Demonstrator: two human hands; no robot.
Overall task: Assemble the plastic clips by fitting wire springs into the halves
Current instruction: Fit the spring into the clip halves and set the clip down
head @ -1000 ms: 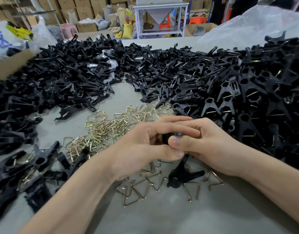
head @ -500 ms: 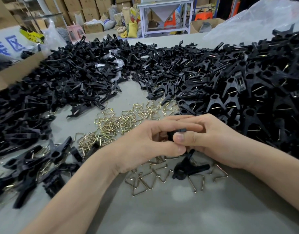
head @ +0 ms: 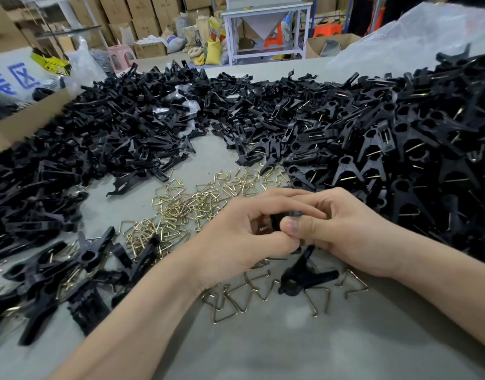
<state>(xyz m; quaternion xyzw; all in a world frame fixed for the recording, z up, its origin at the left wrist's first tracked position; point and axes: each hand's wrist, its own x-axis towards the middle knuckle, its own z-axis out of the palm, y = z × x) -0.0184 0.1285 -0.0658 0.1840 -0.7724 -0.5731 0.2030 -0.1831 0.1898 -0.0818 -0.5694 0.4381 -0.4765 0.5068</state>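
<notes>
Black plastic clip [head: 284,218] sits between both hands, just above the grey table [head: 263,349], and is mostly hidden by the fingers. Left hand [head: 244,238] curls around it from the left, and right hand [head: 351,233] pinches it with the thumb on the near side. Just below the hands, a second clip [head: 304,277] lies among loose wire springs [head: 197,207]. Piles of black clip parts [head: 112,133] surround this area.

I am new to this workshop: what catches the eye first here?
First, the huge heap of black plastic clips ringing the grey table. In the middle lies a scatter of brass wire springs, and nearer, the left hand and right hand together grip one black clip.
</notes>
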